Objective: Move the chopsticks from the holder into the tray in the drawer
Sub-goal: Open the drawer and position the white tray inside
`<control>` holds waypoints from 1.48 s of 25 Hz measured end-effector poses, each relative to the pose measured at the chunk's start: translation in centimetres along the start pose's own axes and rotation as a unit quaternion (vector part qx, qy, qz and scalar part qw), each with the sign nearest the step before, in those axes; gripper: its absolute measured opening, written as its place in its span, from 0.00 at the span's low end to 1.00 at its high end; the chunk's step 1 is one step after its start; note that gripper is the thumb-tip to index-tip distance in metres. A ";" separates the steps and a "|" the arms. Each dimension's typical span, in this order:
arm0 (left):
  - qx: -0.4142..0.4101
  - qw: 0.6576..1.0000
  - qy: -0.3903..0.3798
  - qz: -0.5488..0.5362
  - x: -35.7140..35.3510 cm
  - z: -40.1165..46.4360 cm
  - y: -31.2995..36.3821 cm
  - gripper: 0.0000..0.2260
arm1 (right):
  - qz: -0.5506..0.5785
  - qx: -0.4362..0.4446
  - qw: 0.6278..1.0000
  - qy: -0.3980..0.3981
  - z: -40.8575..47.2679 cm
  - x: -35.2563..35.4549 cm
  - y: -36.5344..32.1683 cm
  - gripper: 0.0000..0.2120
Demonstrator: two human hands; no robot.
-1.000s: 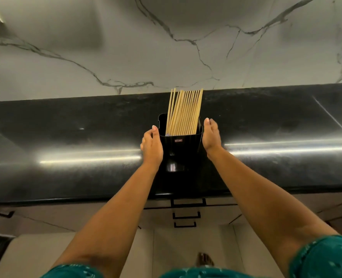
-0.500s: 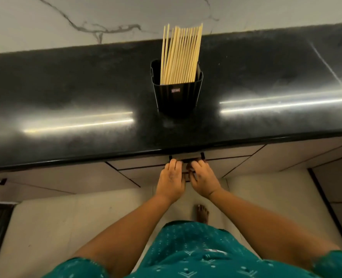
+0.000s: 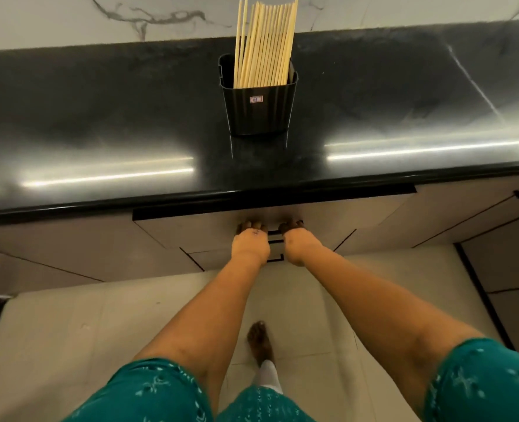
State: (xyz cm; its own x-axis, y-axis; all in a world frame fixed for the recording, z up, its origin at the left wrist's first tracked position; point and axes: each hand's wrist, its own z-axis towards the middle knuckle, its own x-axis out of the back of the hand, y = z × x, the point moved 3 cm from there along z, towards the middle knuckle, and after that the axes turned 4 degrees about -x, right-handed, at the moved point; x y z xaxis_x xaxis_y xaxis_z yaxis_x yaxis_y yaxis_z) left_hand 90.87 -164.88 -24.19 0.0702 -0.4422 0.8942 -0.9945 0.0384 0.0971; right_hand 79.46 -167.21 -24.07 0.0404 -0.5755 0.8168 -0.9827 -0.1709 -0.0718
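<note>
Chopsticks (image 3: 264,44) stand in the black holder (image 3: 258,109) on the counter (image 3: 100,117), beyond both hands. Left hand (image 3: 250,240) and right hand (image 3: 294,239) curl closed around the drawer (image 3: 206,219) handle, side by side.

The person wears a teal garment with short sleeves (image 3: 492,382) that end above the elbows, printed with small pale star-like motifs. Both forearms are bare. One bare foot (image 3: 259,342) shows below, beside a white trouser leg (image 3: 269,376).

Glossy black countertop (image 3: 100,117), veined marble backsplash (image 3: 69,22), pale, perhaps tiled, floor (image 3: 69,324)
</note>
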 end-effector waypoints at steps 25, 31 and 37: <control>-0.042 0.992 -0.110 -0.046 -16.5 -36.4 8.7 0.23 | 0.006 0.035 0.993 -0.110 -35.7 -21.4 1.3 0.28; -0.070 0.965 0.098 -0.232 -4.3 -35.2 8.8 0.06 | -0.003 0.063 0.998 0.001 -35.3 -8.8 -2.3 0.15; -0.040 0.826 0.189 -0.530 5.4 -28.3 4.9 0.07 | 0.361 0.057 0.918 0.154 -29.5 2.3 -0.4 0.15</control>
State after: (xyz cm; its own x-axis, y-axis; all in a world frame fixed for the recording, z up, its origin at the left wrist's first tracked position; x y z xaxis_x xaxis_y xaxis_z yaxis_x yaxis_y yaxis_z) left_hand 88.57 -141.72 -6.47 0.9319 0.0449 0.3599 -0.3523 -0.1242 0.9276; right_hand 74.61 -144.91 -5.28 -0.6840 -0.3213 0.6549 -0.7076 0.0739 -0.7027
